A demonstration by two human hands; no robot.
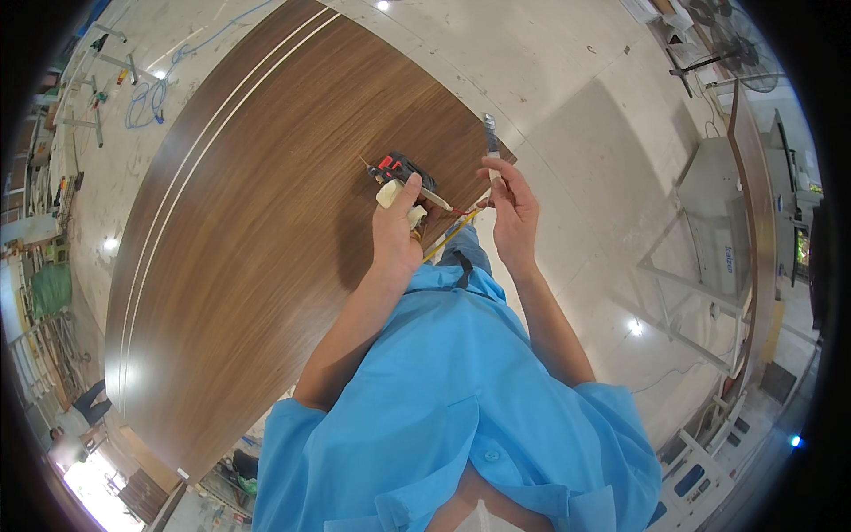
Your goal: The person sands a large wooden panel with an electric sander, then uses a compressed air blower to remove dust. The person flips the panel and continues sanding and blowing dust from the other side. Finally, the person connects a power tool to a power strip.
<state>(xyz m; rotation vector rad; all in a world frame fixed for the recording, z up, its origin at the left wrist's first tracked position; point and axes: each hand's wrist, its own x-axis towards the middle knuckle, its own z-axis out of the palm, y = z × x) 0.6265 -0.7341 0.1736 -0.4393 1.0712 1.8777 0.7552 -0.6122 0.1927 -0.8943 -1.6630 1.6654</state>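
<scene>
My left hand [398, 226] is closed around a cream-coloured, roll-like thing [388, 193], with its thumb on top. A thin pale stick [436, 200] reaches from that hand toward the right one. My right hand [514, 213] pinches a slim tool with a pale body and a grey upper end [491, 133], held upright; its exact kind is unclear. Just beyond my left fingers, a black and red power drill [403, 170] lies on the brown wood-grain panel [266, 204]. A yellow strip [452, 234] slants below the hands, close to my waist.
Two pale lines run along the panel's far left side. Blue hose [151, 102] lies on the floor at the upper left. On the right are a metal frame [691, 315], a large pale box [709, 213] and a fan [740, 49]. A person [71, 434] is at the lower left.
</scene>
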